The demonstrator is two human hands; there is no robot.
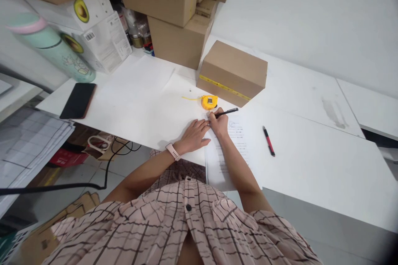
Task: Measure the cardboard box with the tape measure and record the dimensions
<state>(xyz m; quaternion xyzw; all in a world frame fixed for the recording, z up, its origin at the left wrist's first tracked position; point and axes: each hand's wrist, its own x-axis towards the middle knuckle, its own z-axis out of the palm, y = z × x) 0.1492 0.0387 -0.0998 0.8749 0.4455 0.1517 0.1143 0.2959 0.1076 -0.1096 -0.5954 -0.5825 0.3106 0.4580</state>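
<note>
A black pen (229, 112) is gripped in my right hand (219, 124), which rests near the top left of a printed sheet (231, 153). My left hand (193, 136) lies flat, palm down, on the table at the sheet's left edge, its fingertips close to my right hand; the fingers are stretched out and hold nothing. Just beyond my hands sits a yellow tape measure (209, 102) with a short bit of its tape out to the left. To the right of the sheet lies a red and black pen (269, 141). The pen's tip is hidden by my fingers.
A cardboard box (234, 72) with yellow tape stands behind the tape measure, with stacked cartons (177, 41) to its left. On the left are a phone (78, 100), a mint-green bottle (57, 51) and white avocado-print boxes (108, 41). A black cable (107, 169) hangs below the table edge.
</note>
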